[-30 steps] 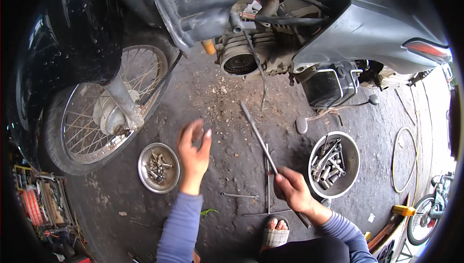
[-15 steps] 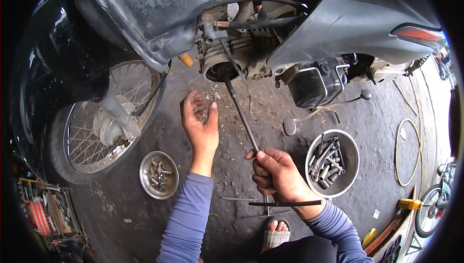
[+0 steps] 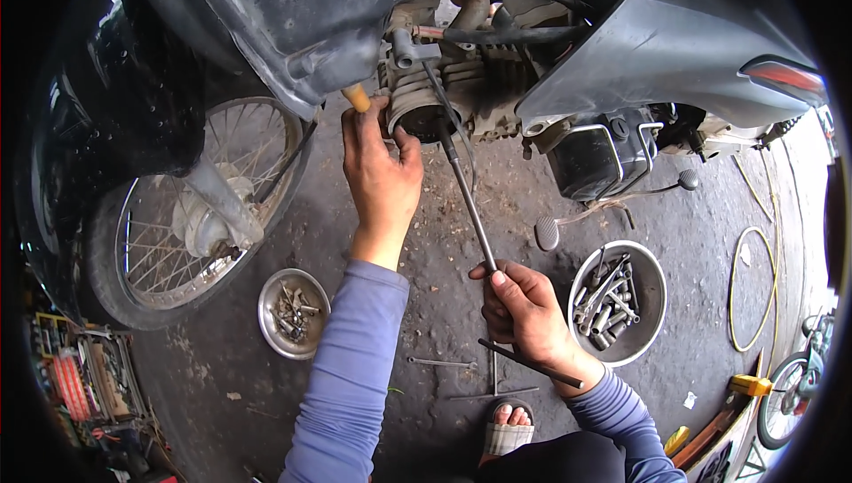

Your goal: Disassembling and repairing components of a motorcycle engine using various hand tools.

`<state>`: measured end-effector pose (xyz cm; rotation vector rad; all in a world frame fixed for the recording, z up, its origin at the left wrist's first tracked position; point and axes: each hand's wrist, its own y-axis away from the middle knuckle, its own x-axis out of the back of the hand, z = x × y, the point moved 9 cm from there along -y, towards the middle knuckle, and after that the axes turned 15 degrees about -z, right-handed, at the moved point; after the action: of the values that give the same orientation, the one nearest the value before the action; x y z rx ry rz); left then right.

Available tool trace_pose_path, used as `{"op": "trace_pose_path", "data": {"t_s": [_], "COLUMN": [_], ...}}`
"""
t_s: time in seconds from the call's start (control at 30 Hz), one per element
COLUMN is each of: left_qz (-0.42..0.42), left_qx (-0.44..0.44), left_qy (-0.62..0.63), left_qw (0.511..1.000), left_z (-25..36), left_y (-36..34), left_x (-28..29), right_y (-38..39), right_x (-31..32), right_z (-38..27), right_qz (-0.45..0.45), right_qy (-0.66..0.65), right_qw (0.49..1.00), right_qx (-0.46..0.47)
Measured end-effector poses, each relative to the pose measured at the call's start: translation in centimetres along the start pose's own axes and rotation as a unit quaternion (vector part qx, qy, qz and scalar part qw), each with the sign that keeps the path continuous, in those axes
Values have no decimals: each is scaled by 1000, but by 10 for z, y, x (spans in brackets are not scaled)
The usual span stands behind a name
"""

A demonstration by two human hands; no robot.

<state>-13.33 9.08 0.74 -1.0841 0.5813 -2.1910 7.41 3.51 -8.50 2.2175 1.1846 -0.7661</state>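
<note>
A motorcycle stands over the oily concrete floor, its finned engine cylinder (image 3: 461,75) exposed at top centre. My left hand (image 3: 380,177) reaches up to the round opening at the cylinder's left end, fingers curled against it. My right hand (image 3: 524,314) grips the lower part of a long T-handle wrench (image 3: 466,195). The wrench's shaft slants up to the engine, and its crossbar sticks out below my wrist. Whether my left hand holds a small part is hidden.
The spoked front wheel (image 3: 191,217) stands at left. A small metal bowl of bolts (image 3: 291,313) lies below it, a larger bowl of sockets and tools (image 3: 619,301) at right. The brake pedal (image 3: 548,233) and footpeg jut out. Loose wrenches (image 3: 493,376) and my sandalled foot (image 3: 508,430) are near the bottom.
My left hand has risen from the floor to the cylinder opening. My right hand lifted the T-wrench off the ground and set its tip against the engine. The view moved closer.
</note>
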Motion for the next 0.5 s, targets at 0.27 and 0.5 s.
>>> {"op": "trace_pose_path", "data": {"t_s": [0.27,0.5], "left_qz": [13,21], "left_qx": [-33,-53], "left_qy": [-25,-43], "left_qw": [999,997], "left_z": [12,12], "left_y": [-9,-5], "left_x": [-2,-4], "right_y": [-3,-16], "right_x": [6,-7], "right_z": [2,4], "right_qz": [15,-16], "right_qy": [20,34], "right_qw": [1000,998], "right_qx": [14,46]}}
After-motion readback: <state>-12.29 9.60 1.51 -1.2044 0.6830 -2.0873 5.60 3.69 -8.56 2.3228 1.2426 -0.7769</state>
